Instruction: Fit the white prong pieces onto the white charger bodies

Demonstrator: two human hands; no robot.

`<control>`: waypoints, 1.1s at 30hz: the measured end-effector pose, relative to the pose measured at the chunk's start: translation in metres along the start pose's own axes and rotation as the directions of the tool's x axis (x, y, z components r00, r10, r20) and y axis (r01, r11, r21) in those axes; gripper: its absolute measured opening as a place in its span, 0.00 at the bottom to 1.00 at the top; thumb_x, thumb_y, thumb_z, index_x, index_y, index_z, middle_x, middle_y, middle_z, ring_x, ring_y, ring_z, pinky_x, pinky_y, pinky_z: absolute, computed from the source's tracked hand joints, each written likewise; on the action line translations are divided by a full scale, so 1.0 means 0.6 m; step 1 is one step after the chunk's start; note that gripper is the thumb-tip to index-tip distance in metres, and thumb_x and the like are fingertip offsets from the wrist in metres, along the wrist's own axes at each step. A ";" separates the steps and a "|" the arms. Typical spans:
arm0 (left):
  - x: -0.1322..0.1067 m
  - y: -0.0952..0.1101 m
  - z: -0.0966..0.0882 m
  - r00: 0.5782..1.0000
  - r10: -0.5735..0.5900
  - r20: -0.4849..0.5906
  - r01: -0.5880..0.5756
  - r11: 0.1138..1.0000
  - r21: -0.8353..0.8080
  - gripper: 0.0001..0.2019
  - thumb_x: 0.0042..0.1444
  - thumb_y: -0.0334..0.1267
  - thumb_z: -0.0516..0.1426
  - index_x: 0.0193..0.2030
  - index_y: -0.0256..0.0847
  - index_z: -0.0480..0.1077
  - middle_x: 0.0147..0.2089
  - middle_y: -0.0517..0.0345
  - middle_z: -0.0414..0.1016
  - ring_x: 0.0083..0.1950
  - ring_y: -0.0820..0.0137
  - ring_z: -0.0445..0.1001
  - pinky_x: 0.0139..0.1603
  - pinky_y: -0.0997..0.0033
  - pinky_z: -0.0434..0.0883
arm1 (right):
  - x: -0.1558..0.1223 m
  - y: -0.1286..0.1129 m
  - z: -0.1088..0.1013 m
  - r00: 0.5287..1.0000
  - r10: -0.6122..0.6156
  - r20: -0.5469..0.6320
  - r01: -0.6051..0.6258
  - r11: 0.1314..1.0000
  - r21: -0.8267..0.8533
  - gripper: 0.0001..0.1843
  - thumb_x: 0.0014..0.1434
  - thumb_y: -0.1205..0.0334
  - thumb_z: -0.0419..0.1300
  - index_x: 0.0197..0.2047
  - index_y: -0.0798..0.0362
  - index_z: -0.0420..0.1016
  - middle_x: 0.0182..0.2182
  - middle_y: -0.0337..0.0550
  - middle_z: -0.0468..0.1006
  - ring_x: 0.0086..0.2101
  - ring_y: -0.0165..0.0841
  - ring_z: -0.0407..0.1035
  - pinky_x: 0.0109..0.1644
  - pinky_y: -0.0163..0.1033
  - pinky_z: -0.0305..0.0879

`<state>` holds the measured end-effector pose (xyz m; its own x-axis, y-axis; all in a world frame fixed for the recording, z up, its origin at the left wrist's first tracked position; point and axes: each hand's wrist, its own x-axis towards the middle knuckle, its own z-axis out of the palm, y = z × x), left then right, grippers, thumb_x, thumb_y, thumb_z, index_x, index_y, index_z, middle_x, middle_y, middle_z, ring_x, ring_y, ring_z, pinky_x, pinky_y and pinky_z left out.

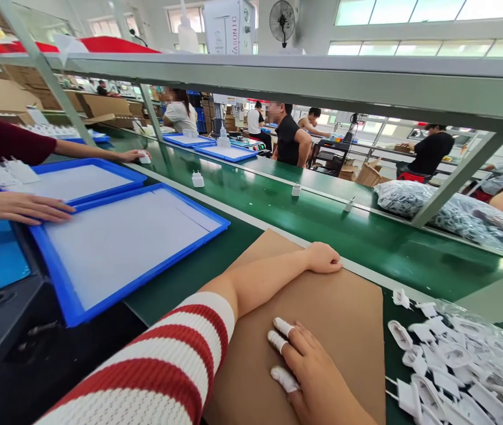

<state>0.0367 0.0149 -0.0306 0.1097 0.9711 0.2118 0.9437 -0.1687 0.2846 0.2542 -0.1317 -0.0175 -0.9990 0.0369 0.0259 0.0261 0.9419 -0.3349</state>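
My left hand (323, 258), at the end of a red-and-white striped sleeve, rests at the far edge of a brown cardboard sheet (344, 319) beside the conveyor belt. Its fingers are curled under, and whatever they may hold is hidden. Closer in, my right hand (317, 369) lies over the cardboard with fingers apart and nothing in them; white covers wrap several fingertips. To its right is a pile of white plug housings (446, 354), partly in a clear plastic bag.
Green conveyor belt (251, 195) carries white plug adapters (198, 179). At left, a co-worker's hand touches a blue-rimmed tray (136, 242); their other hand holds a white adapter (144, 157). A shelf (278, 79) crosses overhead. A bagged heap (446, 212) lies beyond the belt.
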 end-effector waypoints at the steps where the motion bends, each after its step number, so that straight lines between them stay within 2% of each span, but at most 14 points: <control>1: 0.001 0.000 0.000 1.000 0.001 0.003 -0.001 1.000 0.001 0.20 0.65 0.49 0.54 0.25 0.41 0.70 0.32 0.54 0.79 0.35 0.64 0.75 0.30 0.66 0.57 | 0.000 0.001 0.001 1.000 -0.009 -0.005 0.009 1.000 -0.005 0.28 0.67 0.66 0.56 0.70 0.53 0.69 0.68 0.55 0.69 0.65 0.51 0.67 0.70 0.63 0.64; 7: 0.004 -0.003 0.000 1.000 0.008 0.006 -0.008 1.000 0.009 0.20 0.66 0.49 0.53 0.26 0.41 0.71 0.34 0.53 0.80 0.36 0.64 0.76 0.29 0.65 0.57 | -0.002 0.015 0.010 0.996 -0.064 -0.069 0.064 0.998 -0.009 0.29 0.67 0.67 0.56 0.70 0.50 0.68 0.67 0.54 0.70 0.64 0.47 0.69 0.70 0.59 0.65; 13: 0.004 -0.002 -0.002 1.000 -0.005 0.011 0.005 1.000 0.016 0.20 0.66 0.49 0.53 0.27 0.42 0.72 0.34 0.53 0.80 0.37 0.63 0.76 0.29 0.65 0.58 | -0.004 0.011 0.008 0.989 -0.097 -0.110 0.092 0.995 -0.050 0.26 0.68 0.65 0.55 0.69 0.50 0.68 0.66 0.53 0.72 0.63 0.45 0.70 0.69 0.55 0.67; 15: 0.004 -0.001 -0.005 1.000 -0.014 0.015 0.014 1.000 0.021 0.20 0.66 0.49 0.53 0.27 0.42 0.73 0.34 0.53 0.80 0.37 0.63 0.76 0.30 0.65 0.59 | -0.007 0.015 0.005 0.984 -0.097 -0.147 0.090 0.994 -0.057 0.23 0.69 0.65 0.54 0.66 0.51 0.71 0.62 0.54 0.76 0.60 0.44 0.73 0.66 0.54 0.71; 17: 0.003 0.001 -0.008 1.000 -0.023 0.016 0.023 0.999 0.030 0.19 0.66 0.49 0.54 0.27 0.42 0.74 0.34 0.53 0.80 0.37 0.63 0.76 0.30 0.65 0.60 | -0.011 0.026 -0.002 0.970 -0.032 -0.239 0.016 0.998 -0.068 0.21 0.69 0.66 0.52 0.62 0.52 0.74 0.55 0.55 0.80 0.55 0.43 0.76 0.59 0.51 0.76; 19: 0.000 0.006 -0.011 0.999 -0.028 0.014 0.028 0.999 0.039 0.19 0.65 0.48 0.54 0.27 0.42 0.74 0.34 0.53 0.81 0.37 0.63 0.76 0.31 0.65 0.60 | -0.016 0.045 -0.015 0.913 0.100 -0.396 -0.149 0.984 -0.095 0.20 0.68 0.66 0.50 0.60 0.53 0.74 0.52 0.55 0.81 0.51 0.44 0.77 0.53 0.49 0.77; 21: -0.003 0.011 -0.011 1.000 -0.027 0.010 0.027 0.999 0.042 0.19 0.65 0.48 0.54 0.26 0.42 0.73 0.34 0.51 0.80 0.37 0.62 0.76 0.32 0.65 0.60 | -0.023 0.069 -0.034 0.797 0.241 -0.554 -0.368 0.921 -0.130 0.22 0.68 0.66 0.50 0.61 0.53 0.72 0.53 0.56 0.79 0.52 0.46 0.75 0.54 0.50 0.75; 23: -0.006 0.014 -0.008 1.000 -0.020 0.007 0.020 0.999 0.034 0.20 0.65 0.48 0.52 0.25 0.42 0.72 0.33 0.50 0.80 0.36 0.61 0.76 0.32 0.65 0.60 | -0.031 0.094 -0.056 0.677 0.365 -0.639 -0.584 0.795 -0.165 0.24 0.67 0.65 0.52 0.65 0.56 0.70 0.57 0.58 0.76 0.57 0.50 0.70 0.61 0.53 0.69; 26: -0.004 0.011 0.001 1.000 -0.016 -0.002 0.016 1.000 0.018 0.21 0.65 0.48 0.51 0.24 0.41 0.69 0.31 0.50 0.79 0.35 0.60 0.74 0.32 0.65 0.57 | -0.049 0.131 -0.082 0.483 0.591 -0.646 -0.849 0.497 -0.179 0.29 0.65 0.65 0.56 0.68 0.63 0.65 0.65 0.66 0.68 0.66 0.58 0.60 0.68 0.59 0.57; 27: -0.003 0.008 0.004 1.000 -0.013 -0.004 0.013 1.000 0.013 0.21 0.65 0.49 0.51 0.23 0.42 0.68 0.31 0.50 0.78 0.34 0.61 0.74 0.32 0.65 0.56 | -0.056 0.142 -0.087 0.426 0.670 -0.609 -0.896 0.407 -0.179 0.29 0.64 0.66 0.56 0.68 0.64 0.65 0.65 0.67 0.68 0.66 0.60 0.58 0.68 0.61 0.55; 28: -0.002 0.006 0.006 1.000 -0.013 -0.004 0.013 1.000 0.009 0.21 0.65 0.49 0.51 0.23 0.42 0.67 0.30 0.51 0.78 0.34 0.61 0.73 0.32 0.65 0.55 | -0.061 0.151 -0.092 0.388 0.739 -0.551 -0.920 0.348 -0.181 0.29 0.64 0.67 0.56 0.67 0.66 0.67 0.64 0.69 0.69 0.66 0.61 0.58 0.67 0.62 0.55; 30: -0.001 0.004 0.009 1.000 -0.014 0.000 0.014 1.000 0.003 0.21 0.64 0.50 0.50 0.23 0.42 0.64 0.29 0.52 0.76 0.33 0.62 0.72 0.31 0.65 0.54 | -0.070 0.164 -0.099 0.367 0.824 -0.432 -0.930 0.317 -0.185 0.24 0.63 0.71 0.56 0.61 0.65 0.72 0.59 0.67 0.75 0.64 0.58 0.61 0.65 0.57 0.57; 33: -0.004 0.003 0.010 1.000 -0.020 0.011 0.021 1.000 -0.002 0.22 0.64 0.52 0.49 0.22 0.43 0.61 0.28 0.54 0.75 0.32 0.63 0.70 0.31 0.65 0.53 | -0.074 0.170 -0.105 0.408 0.840 -0.357 -0.913 0.366 -0.182 0.17 0.61 0.75 0.55 0.50 0.59 0.79 0.50 0.59 0.82 0.57 0.47 0.70 0.59 0.46 0.61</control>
<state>0.0401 0.0133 -0.0364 0.0938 0.9762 0.1956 0.9451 -0.1491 0.2909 0.3034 -0.0162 0.0063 -0.3722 0.9258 0.0658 0.9282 0.3713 0.0249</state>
